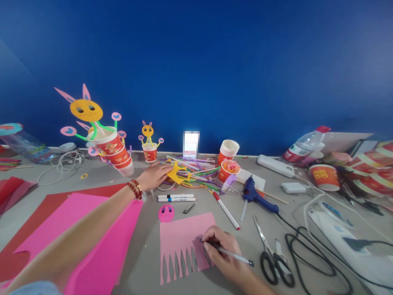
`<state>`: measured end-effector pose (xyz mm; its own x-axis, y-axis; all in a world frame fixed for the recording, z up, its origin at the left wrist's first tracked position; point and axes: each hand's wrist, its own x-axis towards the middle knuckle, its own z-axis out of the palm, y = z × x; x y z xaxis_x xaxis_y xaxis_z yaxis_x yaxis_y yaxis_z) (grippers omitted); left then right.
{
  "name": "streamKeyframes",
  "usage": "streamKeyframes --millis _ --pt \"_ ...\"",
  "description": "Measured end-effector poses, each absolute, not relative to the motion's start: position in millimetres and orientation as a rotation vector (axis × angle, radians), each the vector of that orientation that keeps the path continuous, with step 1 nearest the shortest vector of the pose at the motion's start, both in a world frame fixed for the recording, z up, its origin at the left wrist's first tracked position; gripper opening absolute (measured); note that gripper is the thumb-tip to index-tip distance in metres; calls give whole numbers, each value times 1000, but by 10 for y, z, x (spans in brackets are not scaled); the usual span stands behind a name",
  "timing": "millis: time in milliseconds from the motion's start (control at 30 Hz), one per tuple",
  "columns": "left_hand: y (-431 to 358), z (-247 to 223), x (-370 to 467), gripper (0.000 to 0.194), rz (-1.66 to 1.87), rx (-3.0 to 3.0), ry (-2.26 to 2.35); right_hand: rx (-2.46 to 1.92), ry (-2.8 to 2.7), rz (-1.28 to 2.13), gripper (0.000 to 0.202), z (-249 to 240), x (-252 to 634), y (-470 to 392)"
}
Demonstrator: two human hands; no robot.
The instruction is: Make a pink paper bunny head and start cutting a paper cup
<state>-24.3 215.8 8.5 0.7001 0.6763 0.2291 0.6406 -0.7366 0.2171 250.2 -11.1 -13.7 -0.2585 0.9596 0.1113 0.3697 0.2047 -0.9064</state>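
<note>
Facing a smooth, matte blue wall (196, 61) across a grey table (138, 262) crowded with paper craft. Holding a slim, clear-barrelled pen (235, 256) in the right hand (229, 241), closing thumb and fingers tightly around its dark lower end and slanting its point over light-pink paper (184, 231), spread flat at the near centre of the table and slit along its lower part with a row of pointed, leaf-shaped openings. Covering the paper's right side with that hand, partly hiding the last opening and leaving contact between nib and sheet hard to confirm. Resting the left hand (156, 174), circled at the wrist by glossy red beads (134, 189), against a thin yellow cutout (175, 177) with curved edges, beside a tangle of narrow, multicoloured stems (202, 176); not showing clearly whether pinching or merely touching. Masking bright-pink sheets (67, 213) and part of a red sheet (30, 223) with the left forearm. Working near a tall, rabbit-faced cup figure (107, 145), a blue glue gun (254, 196) and black-handled metal scissors (270, 250). Losing patterned red cups (377, 180) to the right frame edge, and finding a pixelated bright rectangle (190, 144) unreadable.
</note>
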Motion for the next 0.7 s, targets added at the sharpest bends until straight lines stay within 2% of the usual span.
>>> streamKeyframes --millis 333,700 --pt "2134 398 -290 40 818 2558 1355 -1252 -1776 967 5 -120 2515 -115" --pt "2049 349 -196 37 821 2535 1313 -1250 -1783 979 9 -121 2532 -120"
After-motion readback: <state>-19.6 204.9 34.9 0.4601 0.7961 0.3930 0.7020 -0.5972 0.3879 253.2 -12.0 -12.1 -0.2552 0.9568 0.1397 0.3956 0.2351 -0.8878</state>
